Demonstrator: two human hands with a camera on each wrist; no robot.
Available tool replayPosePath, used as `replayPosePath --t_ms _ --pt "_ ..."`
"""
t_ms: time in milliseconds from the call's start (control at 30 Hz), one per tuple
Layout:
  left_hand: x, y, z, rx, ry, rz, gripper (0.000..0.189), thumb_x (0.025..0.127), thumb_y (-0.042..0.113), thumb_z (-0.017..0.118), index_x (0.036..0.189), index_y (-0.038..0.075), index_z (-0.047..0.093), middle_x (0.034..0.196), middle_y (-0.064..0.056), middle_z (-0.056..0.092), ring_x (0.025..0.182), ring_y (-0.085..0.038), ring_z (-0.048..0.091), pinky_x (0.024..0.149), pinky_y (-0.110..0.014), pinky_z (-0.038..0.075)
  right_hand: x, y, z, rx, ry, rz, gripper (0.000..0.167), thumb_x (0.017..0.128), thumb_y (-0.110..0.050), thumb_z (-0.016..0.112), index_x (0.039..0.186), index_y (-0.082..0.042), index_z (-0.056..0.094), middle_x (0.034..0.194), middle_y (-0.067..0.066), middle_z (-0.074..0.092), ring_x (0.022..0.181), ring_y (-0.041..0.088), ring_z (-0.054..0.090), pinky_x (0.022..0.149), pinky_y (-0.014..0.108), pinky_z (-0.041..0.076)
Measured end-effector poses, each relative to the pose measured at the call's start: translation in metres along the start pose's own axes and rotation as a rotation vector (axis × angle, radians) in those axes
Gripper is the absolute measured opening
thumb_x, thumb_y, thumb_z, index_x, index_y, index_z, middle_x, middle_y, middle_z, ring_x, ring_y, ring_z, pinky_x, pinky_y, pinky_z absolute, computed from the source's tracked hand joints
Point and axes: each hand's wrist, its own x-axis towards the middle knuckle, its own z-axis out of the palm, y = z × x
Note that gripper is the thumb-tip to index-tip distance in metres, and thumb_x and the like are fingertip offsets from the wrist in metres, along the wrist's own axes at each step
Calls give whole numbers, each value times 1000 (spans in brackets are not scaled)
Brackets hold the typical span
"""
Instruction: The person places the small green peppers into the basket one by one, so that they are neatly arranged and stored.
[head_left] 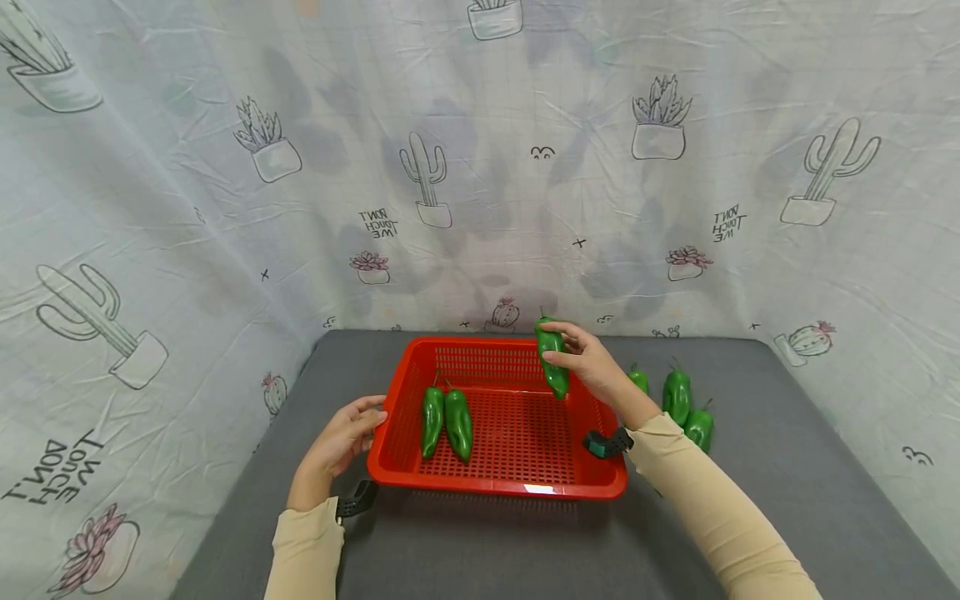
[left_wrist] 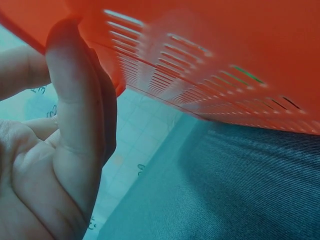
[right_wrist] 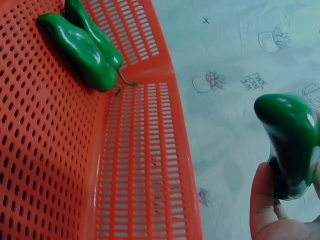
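Green pepper (head_left: 553, 362), stem up, is suspended above the right half of the red basket (head_left: 495, 485). I have it pinched between the thumb and fingers of the right hand (head_left: 588, 358); the left hand (head_left: 347, 435) is curled onto the basket's left rim. I judge the step in hand to be the transfer into the basket. The next move calls for lowering, then parting the fingers. Open room: the bare mesh floor (head_left: 525, 429) right of two peppers (head_left: 458, 423). Observe the rear and right walls, both near. Keep the right sleeve (head_left: 712, 500) off the three peppers (head_left: 677, 396) on the bench (head_left: 480, 554).
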Motion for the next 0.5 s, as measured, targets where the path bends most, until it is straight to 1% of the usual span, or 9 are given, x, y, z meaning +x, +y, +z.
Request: replayPosePath --t_ms 333,500 --pt "0 1 0 -6 -3 -3 47 98 6 47 136 -12 26 96 1 68 82 -12 68 73 -30 57 12 5 19 64 -24 25 53 91 -12 63 140 -10 43 124 13 47 95 18 55 73 30 53" --pt "-1 1 1 -13 -7 0 49 98 6 47 137 -14 24 95 1 68 81 -12 68 72 -28 57 15 7 28 65 -39 44 54 91 -12 63 140 -11 42 122 11 48 93 17 56 72 30 53"
